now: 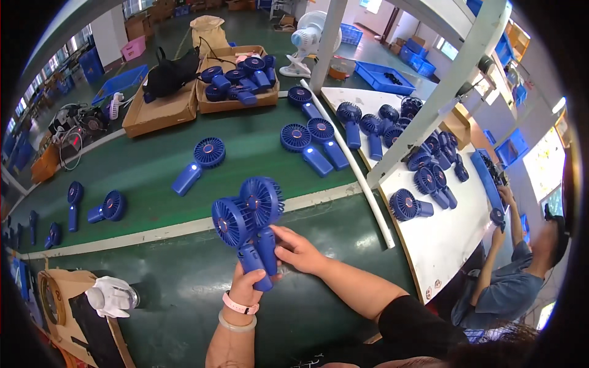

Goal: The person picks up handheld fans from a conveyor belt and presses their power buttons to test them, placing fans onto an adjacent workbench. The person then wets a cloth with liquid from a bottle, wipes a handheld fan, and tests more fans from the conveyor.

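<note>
Above the green bench, two blue handheld fans are held up side by side with their round grilles at the top. My left hand [246, 285] is closed round the handle of the nearer, left fan [232, 222]. The other fan [264, 199] sits just behind and to the right, its handle pressed against the first. My right hand [299, 250] grips this second handle from the right, with thumb and fingers bent at its side. Part of the left hand's grip is hidden behind the handles.
More blue fans [210, 152] lie along the green belt [147, 165]. A white tube [353, 162] separates it from a white table [429, 245] crowded with fans. Cardboard trays [159, 116] stand behind. At right, a co-worker [503, 279] handles a fan. A white bundle [110, 296] is at lower left.
</note>
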A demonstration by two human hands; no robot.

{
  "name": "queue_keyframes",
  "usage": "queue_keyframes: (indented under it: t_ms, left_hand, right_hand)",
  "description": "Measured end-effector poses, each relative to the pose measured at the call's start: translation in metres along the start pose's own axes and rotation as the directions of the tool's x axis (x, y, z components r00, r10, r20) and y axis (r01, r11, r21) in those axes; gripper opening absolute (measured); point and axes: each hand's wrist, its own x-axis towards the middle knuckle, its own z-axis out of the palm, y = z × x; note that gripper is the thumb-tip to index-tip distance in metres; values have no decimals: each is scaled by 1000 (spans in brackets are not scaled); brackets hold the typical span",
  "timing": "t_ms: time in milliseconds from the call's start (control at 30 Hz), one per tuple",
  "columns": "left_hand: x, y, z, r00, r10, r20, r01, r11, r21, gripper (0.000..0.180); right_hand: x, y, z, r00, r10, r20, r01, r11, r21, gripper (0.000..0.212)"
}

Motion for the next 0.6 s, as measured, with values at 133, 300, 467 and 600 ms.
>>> queue_keyframes:
  t_ms: [133,300,467,600]
  left_hand:
    - [3,-5,-13,999,-31,-30,29,996,-79,77]
    - [0,-3,-7,1000,-9,-24,7,998,-68,81]
    - [4,-3,-4,999,-5,32,8,995,-99,80]
    - [2,-2,-1,999,26,24,-23,994,-102,79]
  right_hand:
    - [20,10,-15,997,-56,-49,53,997,-64,32]
    - [84,6,-99,755,-605,-252,-90,286,-954,37]
    - [107,18,-128,735,-477,-482,-559,-24,-829,47]
    - [101,12,-123,782,-283,-555,-556,84,-827,48]
